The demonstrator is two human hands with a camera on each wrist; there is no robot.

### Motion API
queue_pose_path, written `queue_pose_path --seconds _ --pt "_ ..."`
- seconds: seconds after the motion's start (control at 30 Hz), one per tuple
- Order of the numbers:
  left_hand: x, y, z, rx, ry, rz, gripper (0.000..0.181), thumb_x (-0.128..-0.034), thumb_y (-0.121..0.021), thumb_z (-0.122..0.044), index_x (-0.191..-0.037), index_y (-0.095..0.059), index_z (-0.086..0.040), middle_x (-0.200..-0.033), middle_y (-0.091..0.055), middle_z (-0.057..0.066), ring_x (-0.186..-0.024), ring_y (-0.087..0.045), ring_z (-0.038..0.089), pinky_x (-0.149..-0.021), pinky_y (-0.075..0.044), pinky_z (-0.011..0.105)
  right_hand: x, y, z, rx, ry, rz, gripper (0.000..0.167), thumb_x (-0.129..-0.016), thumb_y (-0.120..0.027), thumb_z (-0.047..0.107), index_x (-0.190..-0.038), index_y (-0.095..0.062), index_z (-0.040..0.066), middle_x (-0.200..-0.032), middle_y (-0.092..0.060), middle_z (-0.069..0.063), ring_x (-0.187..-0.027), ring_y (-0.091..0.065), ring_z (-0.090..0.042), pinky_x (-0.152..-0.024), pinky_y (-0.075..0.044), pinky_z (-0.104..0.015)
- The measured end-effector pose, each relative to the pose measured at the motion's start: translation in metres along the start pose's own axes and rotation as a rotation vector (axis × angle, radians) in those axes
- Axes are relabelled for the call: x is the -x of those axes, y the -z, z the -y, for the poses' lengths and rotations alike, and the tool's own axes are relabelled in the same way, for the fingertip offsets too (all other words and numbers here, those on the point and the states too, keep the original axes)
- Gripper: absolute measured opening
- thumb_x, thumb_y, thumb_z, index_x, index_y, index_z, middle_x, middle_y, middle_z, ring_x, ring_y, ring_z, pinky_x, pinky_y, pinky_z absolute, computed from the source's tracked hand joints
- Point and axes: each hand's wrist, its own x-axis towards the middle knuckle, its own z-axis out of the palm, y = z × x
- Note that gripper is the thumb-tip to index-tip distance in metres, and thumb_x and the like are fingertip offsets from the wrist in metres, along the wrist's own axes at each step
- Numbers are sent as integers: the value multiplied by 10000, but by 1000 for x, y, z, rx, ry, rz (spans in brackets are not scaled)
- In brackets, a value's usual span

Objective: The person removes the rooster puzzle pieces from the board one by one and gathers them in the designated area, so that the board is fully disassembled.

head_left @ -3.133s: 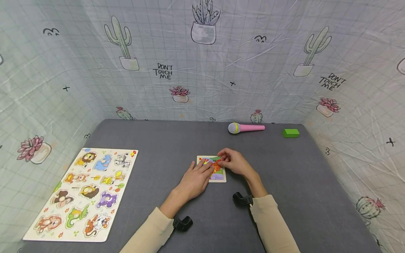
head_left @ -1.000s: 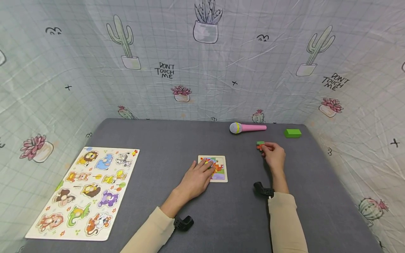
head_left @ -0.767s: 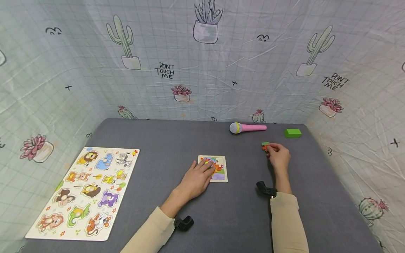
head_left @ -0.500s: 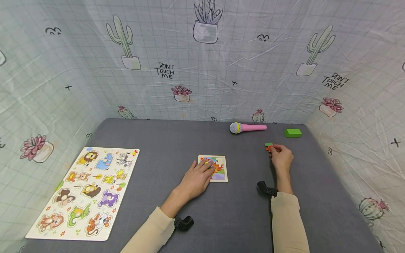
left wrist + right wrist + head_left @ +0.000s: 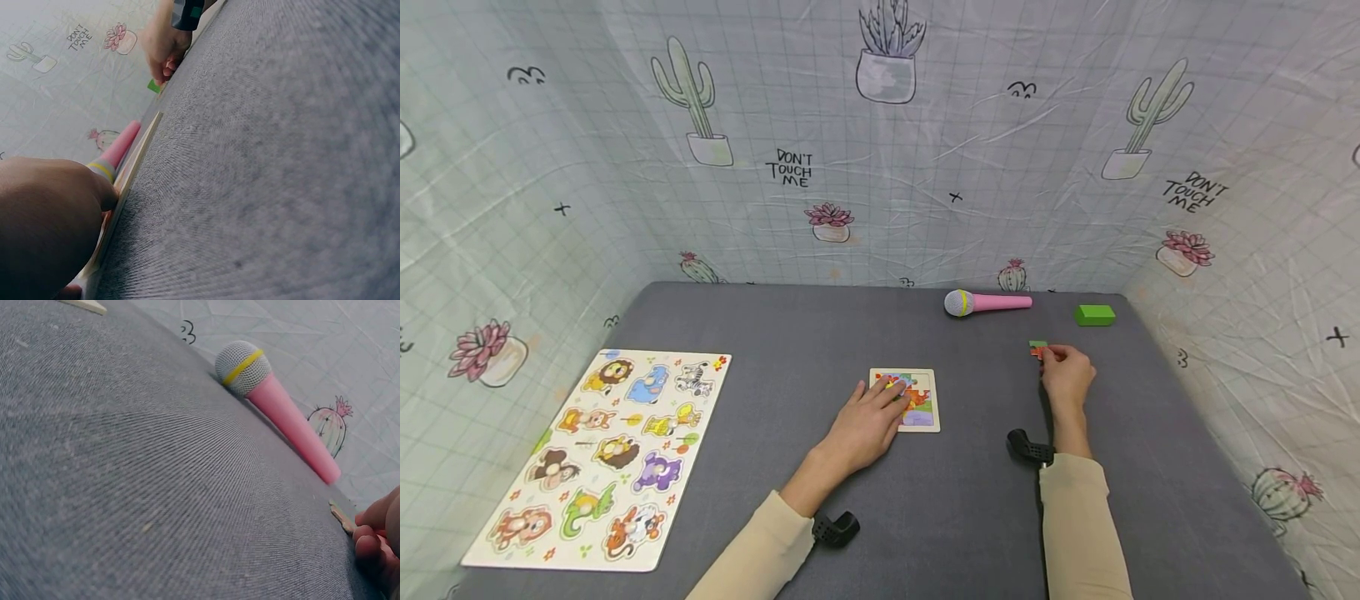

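In the head view my left hand [image 5: 867, 418] rests with its fingers spread on a small framed jigsaw puzzle [image 5: 917, 419], hiding the puzzle's left part. Bare pale wood shows at the puzzle's upper right corner. Off to the right, my right hand [image 5: 1067, 375] pinches a green and orange puzzle piece [image 5: 1037, 348] between thumb and fingertips. In the right wrist view that puzzle piece [image 5: 340, 517] is low at the table surface; whether it touches the cloth I cannot tell.
A pink toy microphone [image 5: 988, 303] lies at the back of the grey table [image 5: 775, 333], left of a green block [image 5: 1094, 316]. On the left lies a large animal puzzle board [image 5: 597, 458]. Printed cloth walls [image 5: 880, 242] close off the back and sides.
My right hand has moved from the small puzzle to the right and slightly back, bringing a puzzle piece out. Over the last half second it barely shifts. My left hand stays put.
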Motion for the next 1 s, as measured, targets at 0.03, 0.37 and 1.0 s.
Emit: queue_pose_path --seconds 0.03,0.37,1.0 --pt "0 0 0 0 1 2 352 -1028 -544 -240 -1352 -637 -139 -1478 -558 54 -1404 -491 329 -1111 -393 615 0 0 0 0 2 -5 280 -992 -622 186 -1131 -719 -37 -953 -731 -233 -620 -582 -62 -735 -486 -341" --pt "0 0 0 -4 6 11 356 -1031 -541 -245 -1361 -631 -148 -1488 -549 49 -1414 -479 324 -1116 -390 613 -2 -1 0 25 9 7 321 -943 -694 219 -1128 -715 -43 -952 -709 -210 -493 -455 86 -498 -391 -119" --pt "-1 -3 1 22 -5 -41 333 -1025 -558 -238 -1323 -657 -125 -1450 -575 83 -1396 -498 338 -1090 -410 626 8 -5 28 -15 148 51 360 -970 -641 228 -1232 -665 -18 -1085 -665 -223 -1024 -614 -368 -892 -470 -478"
